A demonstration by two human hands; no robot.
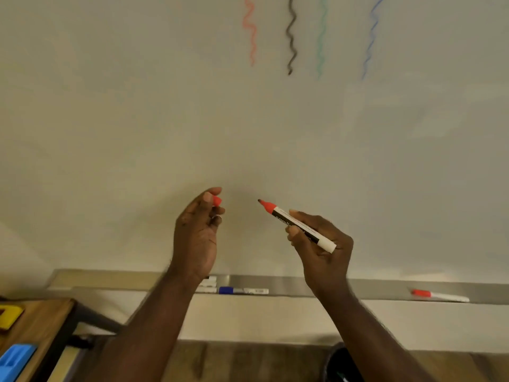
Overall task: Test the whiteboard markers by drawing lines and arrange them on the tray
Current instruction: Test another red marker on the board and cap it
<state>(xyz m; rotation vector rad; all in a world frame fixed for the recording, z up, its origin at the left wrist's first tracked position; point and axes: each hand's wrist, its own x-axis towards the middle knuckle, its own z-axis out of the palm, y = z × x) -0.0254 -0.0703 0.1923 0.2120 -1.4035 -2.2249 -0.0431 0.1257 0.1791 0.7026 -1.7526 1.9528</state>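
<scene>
We see our right hand (321,244) gripping an uncapped red marker (297,225), thumb and fingers curled round the white barrel, so that the barrel crosses the hand on a slant with its blunt white end down to the right and its red collar and dark tip pointing up and to the left, clear of the fingers. The tip hangs in front of the whiteboard (137,119); we cannot tell whether it touches the surface. Our left hand (197,232) is raised just to the left of that tip, well apart from the barrel, and pinches the red cap (217,200) between thumb and fingertips, the cap peeping out at the top of the hand. High on the board stand four wavy lines side by side: a red line (250,31), a black line (290,37), a green line (321,37) and a blue line (370,37). Below our hands runs the metal tray (371,289) along the board's lower edge. On it, between our wrists, lies a blue-capped marker (243,290) with further white marker barrels (208,283) just to its left, partly hidden behind our left forearm. Far to the right on the same tray lies another red-capped marker (440,295), well apart from the others. At lower left we see a wooden table (41,323) bearing a yellow object (9,315) and a blue object (15,359).
</scene>
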